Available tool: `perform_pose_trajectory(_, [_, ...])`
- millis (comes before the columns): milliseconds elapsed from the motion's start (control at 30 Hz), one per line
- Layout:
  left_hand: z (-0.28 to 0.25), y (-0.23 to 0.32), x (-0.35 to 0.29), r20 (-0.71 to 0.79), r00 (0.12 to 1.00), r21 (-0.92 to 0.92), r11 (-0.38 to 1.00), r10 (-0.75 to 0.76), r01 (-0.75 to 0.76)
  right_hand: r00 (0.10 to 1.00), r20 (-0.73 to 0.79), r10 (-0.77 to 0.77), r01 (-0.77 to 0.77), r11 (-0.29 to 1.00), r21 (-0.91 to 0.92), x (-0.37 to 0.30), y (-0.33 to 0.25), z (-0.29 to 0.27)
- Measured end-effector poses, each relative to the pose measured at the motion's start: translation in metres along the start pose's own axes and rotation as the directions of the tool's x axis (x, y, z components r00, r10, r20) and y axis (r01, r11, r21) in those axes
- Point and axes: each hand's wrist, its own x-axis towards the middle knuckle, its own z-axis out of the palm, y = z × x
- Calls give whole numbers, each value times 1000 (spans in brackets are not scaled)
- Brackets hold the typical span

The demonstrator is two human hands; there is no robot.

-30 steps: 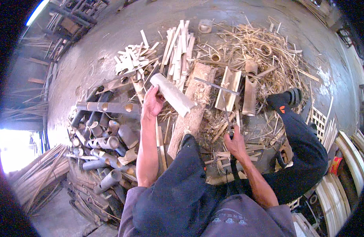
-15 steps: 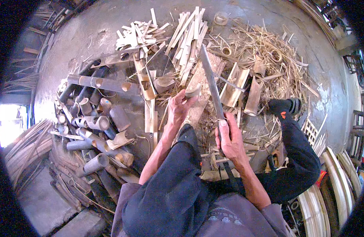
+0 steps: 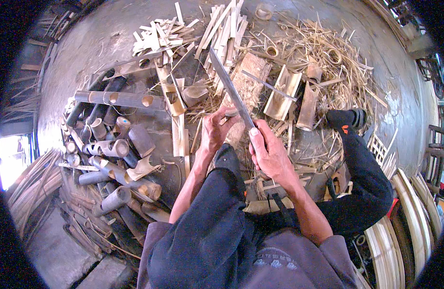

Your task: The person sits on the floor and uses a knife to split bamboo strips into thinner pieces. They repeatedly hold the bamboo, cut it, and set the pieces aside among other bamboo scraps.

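My right hand (image 3: 268, 150) grips the handle of a long dark blade (image 3: 230, 88), raised with its tip pointing up and to the left. My left hand (image 3: 216, 128) is closed around a short bamboo piece (image 3: 231, 112) standing on end, right beside the blade's lower part. Under both lies a pale wooden chopping block (image 3: 246, 80) on the grey floor. My dark-trousered knee comes up between my forearms.
Cut bamboo tubes (image 3: 113, 149) are heaped on the left. Split slats (image 3: 221, 24) lie at the top, and shavings with bamboo rings (image 3: 331, 60) at the top right. My right leg and shoe (image 3: 348, 118) stretch out on the right beside curved bamboo strips (image 3: 406, 226).
My left hand brought a bamboo piece from the left of the block to stand in front of me. My right hand lifted the blade from low by the block up over the piece.
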Motion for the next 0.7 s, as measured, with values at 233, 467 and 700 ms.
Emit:
perform_pose_trajectory(233, [2, 7, 0, 20, 992, -41, 991, -125, 125, 979, -91, -185, 142, 926, -349, 0, 7, 1])
perform_pose_trajectory(467, [-14, 32, 14, 2, 999, -32, 999, 38, -38, 912, -137, -387, 342, 901, -268, 0, 2, 4])
perform_pose_trajectory(700, [-31, 49, 20, 2, 1000, 98, 995, 29, -29, 942, -118, -315, 273, 920, -282, -3, -19, -2])
